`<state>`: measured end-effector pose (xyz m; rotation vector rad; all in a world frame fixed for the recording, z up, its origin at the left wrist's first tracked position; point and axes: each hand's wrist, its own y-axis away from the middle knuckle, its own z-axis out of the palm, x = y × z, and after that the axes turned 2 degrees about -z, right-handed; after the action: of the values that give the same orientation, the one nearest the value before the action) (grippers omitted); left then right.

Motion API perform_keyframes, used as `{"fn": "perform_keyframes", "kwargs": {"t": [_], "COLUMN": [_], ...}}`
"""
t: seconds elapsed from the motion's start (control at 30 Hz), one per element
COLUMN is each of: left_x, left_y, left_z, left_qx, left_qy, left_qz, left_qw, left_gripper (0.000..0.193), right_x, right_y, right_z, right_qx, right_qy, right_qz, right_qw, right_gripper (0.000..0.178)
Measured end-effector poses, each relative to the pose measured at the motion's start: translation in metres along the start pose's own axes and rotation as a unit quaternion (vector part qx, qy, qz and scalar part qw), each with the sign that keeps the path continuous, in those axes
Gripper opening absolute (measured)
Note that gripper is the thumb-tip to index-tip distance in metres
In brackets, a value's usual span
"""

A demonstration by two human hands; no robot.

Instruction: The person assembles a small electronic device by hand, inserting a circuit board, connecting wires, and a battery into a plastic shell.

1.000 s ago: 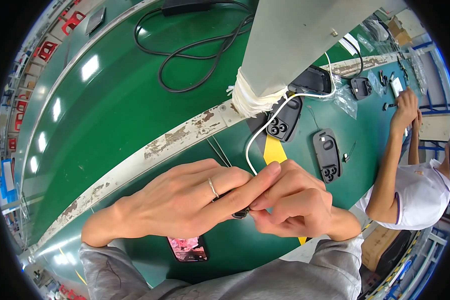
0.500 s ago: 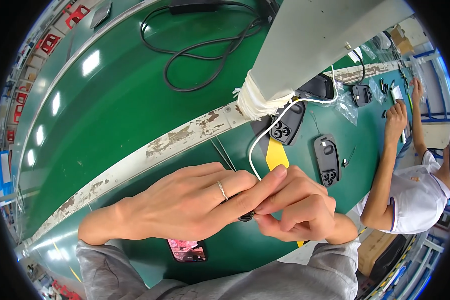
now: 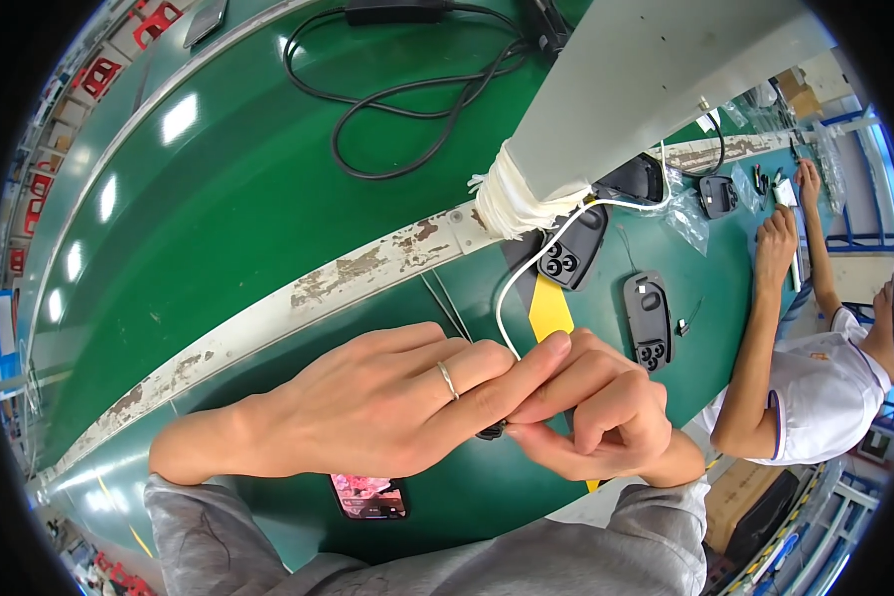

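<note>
My left hand (image 3: 377, 402), with a ring on one finger, is closed around a small black part (image 3: 491, 431). Only an edge of that part shows below the fingers; the rest is hidden. My right hand (image 3: 606, 412) meets it from the right, thumb and forefinger pinched at the part's end. Whatever lies inside that pinch is too small to make out. Just beyond the hands, a white cable (image 3: 508, 298) runs down to the fingers. Tweezers (image 3: 447, 303) lie on the green table beyond my left hand.
A phone (image 3: 370, 497) with a lit screen lies near me. Black molded housings (image 3: 649, 318) sit to the right, near a grey post (image 3: 646, 89) wrapped in white cloth. A black cord (image 3: 397, 109) lies at the back. At right, a co-worker's hand (image 3: 777, 238) is over the table.
My hands keep nearly the same pose, the right fingers shifting slightly at the small black part. The co-worker's hands have moved a little. The whole view has shifted slightly.
</note>
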<state>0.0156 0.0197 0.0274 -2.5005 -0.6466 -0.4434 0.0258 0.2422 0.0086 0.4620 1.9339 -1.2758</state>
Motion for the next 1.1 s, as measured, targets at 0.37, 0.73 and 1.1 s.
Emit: {"fn": "perform_keyframes", "kwargs": {"t": [0.37,0.73,1.1], "left_x": [-0.005,-0.005,-0.005], "left_y": [-0.004,-0.005,-0.006], "left_z": [0.011,0.007,0.005], "left_qx": [0.064,0.034,0.041], "left_qy": [0.075,0.078,0.075], "left_qz": [0.024,0.017,-0.014], "left_qw": [0.995,0.996,0.996], "left_gripper": [0.058,0.059,0.061], "right_x": [0.003,0.004,0.004], "right_y": [-0.001,-0.003,-0.001], "right_z": [0.0,0.004,-0.001], "right_qx": [0.017,0.06,0.011], "right_qy": [-0.02,0.005,0.028], "right_qz": [-0.023,-0.044,-0.018], "right_qw": [0.999,0.997,0.999], "right_gripper": [0.046,0.044,0.045]}}
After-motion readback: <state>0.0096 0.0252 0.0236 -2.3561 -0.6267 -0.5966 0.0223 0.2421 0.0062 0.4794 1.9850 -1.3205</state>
